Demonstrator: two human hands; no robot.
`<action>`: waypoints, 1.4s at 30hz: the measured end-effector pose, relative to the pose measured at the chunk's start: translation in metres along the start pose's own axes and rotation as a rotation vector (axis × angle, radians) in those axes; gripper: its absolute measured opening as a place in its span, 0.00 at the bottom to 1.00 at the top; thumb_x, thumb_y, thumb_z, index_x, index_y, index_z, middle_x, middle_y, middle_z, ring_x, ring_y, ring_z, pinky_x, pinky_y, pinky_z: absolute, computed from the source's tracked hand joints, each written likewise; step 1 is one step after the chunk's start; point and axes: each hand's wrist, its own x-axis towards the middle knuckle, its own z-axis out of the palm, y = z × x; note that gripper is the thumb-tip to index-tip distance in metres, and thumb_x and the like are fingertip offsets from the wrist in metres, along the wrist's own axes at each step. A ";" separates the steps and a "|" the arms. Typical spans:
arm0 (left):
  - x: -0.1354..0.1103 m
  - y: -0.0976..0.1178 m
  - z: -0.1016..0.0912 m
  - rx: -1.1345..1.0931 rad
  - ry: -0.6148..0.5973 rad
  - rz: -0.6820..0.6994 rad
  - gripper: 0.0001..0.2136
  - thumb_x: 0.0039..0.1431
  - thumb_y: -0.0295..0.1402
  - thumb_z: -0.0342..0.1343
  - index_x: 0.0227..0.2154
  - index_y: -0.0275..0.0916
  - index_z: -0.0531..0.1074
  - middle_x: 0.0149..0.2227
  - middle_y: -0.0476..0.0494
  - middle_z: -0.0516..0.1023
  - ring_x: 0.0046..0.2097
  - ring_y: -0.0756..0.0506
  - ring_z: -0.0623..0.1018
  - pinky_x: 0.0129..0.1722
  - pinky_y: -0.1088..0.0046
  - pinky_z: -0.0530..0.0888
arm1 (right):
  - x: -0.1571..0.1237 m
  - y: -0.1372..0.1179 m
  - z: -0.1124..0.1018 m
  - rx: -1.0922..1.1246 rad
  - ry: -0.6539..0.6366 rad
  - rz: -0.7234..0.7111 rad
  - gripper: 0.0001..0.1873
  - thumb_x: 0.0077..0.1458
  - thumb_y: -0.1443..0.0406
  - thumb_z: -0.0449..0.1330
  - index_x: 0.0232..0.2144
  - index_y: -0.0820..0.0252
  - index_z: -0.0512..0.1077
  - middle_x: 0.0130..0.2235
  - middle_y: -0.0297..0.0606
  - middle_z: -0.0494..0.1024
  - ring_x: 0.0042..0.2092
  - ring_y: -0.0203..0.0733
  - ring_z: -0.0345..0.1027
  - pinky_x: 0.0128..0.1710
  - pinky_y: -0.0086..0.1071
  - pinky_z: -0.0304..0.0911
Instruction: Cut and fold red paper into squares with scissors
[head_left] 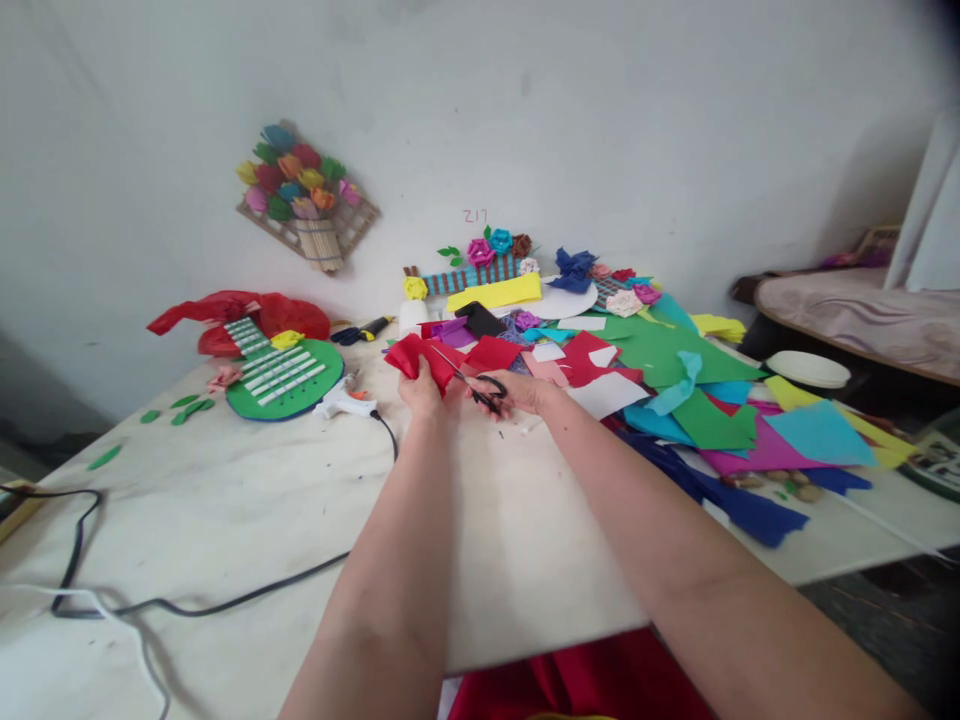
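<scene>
The red paper (405,353) is thin, bent and lightly creased, and the scissors (458,371) have slim metal blades and black looped handles. More paper lies in flat, sharp-cornered scraps to the right: a broad green sheet (660,350), a white piece (609,394) and wrinkled dark blue strips (757,508). To the left, a round green board (331,372) carries rows of white strips, and a smooth white glue gun (345,402) lies just beside it. Farther back is a crumpled, sheer red cloth (296,312).

The table (247,500) has a pale, slightly rumpled cover, with a black cable (225,603) looping across its near left part. The far wall (637,120) is plain and whitish, marked 217, and bears a bunch of paper flowers (289,172) on a diamond-shaped backing. On the far right is a bed (840,318) with a patterned cover.

Both forearms stretch forward from the near edge. The left hand (422,390) pinches the red paper above the middle of the table; the right hand (519,392) grips the scissors by their handles, blades pointing left against the paper. I cannot tell how far the blades are parted.
</scene>
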 end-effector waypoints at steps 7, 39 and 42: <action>-0.004 0.005 0.001 -0.007 0.009 0.007 0.08 0.51 0.32 0.56 0.33 0.34 0.70 0.32 0.42 0.75 0.30 0.50 0.75 0.31 0.75 0.72 | 0.000 -0.001 0.003 -0.002 0.030 -0.003 0.23 0.50 0.47 0.55 0.34 0.62 0.65 0.22 0.31 0.67 0.19 0.30 0.62 0.12 0.22 0.48; -0.008 0.009 0.002 -0.008 0.028 0.006 0.07 0.53 0.31 0.54 0.34 0.34 0.69 0.32 0.43 0.74 0.31 0.50 0.75 0.31 0.76 0.72 | 0.001 -0.002 0.007 -0.069 0.078 -0.032 0.12 0.52 0.58 0.57 0.29 0.62 0.65 0.20 0.27 0.65 0.16 0.26 0.56 0.10 0.21 0.43; -0.009 0.011 0.002 0.001 0.042 -0.003 0.07 0.53 0.30 0.54 0.34 0.34 0.70 0.32 0.43 0.74 0.30 0.51 0.75 0.30 0.77 0.72 | 0.002 -0.001 0.005 -0.071 0.076 -0.023 0.12 0.51 0.58 0.58 0.29 0.62 0.65 0.20 0.27 0.65 0.16 0.26 0.56 0.11 0.21 0.43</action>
